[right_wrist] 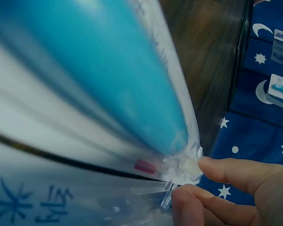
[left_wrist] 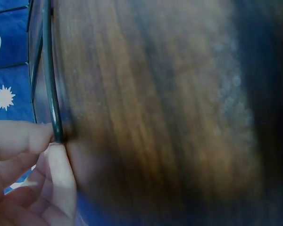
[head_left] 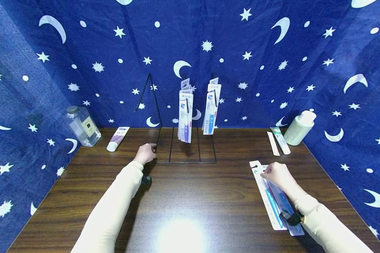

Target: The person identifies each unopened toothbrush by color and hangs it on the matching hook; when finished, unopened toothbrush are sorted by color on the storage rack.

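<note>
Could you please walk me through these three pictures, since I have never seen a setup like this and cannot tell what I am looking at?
There is no machine here: a person works with two bare hands and wears three cameras. The wide picture comes from the head and looks down at a wooden table inside a blue starry cloth booth. The two close-ups come from cameras on the wrists.

The left hand pinches the base of a black wire rack; the left wrist view shows its fingers on the wire. Packaged toothbrushes hang on the rack.

The right hand pinches the edge of a toothbrush pack lying on the table; the right wrist view shows that pack very close.

Also on the table: a clear bottle, a small tube, a toothpaste tube and a pale bottle.
</note>
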A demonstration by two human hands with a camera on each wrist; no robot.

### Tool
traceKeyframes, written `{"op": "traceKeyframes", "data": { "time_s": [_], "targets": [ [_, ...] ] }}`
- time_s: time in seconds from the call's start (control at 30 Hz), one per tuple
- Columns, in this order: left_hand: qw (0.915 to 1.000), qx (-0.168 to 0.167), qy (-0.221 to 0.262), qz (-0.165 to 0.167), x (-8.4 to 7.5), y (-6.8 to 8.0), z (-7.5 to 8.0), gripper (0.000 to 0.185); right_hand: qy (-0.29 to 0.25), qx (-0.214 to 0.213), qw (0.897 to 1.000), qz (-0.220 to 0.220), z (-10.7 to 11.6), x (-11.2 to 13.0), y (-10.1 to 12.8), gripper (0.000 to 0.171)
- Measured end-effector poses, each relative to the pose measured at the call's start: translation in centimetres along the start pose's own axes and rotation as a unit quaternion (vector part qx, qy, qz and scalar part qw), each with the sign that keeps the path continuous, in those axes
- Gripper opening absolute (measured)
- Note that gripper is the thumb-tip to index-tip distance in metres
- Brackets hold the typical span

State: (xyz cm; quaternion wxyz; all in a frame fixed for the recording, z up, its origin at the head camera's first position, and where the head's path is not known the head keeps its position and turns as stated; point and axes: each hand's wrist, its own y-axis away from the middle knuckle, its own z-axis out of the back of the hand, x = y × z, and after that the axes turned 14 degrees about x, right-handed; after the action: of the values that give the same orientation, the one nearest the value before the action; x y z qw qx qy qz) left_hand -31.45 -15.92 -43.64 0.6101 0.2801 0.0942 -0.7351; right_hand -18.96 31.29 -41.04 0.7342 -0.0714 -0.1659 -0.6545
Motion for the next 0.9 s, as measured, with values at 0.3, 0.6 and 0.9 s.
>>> {"op": "traceKeyframes", "data": {
  "time_s": [0.3,0.6,0.9],
  "targets": [
    [1.0,-0.005,-0.008,-0.004,-0.2,0.02,0.07,0.057,-0.023,0.007,1.0,-0.009,-0.25,0.06,-0.03,0.028],
    [1.0,-0.005,-0.004,0.003,-0.2,-0.05,0.04,0.055,-0.042,0.032,0.998,-0.014,-0.27,0.0,-0.03,0.023],
    [0.9999,-0.008,-0.006,-0.007,0.01,-0.07,-0.09,0.055,-0.041,-0.001,0.999,-0.011,0.2,0.32,0.0,0.021]
  ]
}}
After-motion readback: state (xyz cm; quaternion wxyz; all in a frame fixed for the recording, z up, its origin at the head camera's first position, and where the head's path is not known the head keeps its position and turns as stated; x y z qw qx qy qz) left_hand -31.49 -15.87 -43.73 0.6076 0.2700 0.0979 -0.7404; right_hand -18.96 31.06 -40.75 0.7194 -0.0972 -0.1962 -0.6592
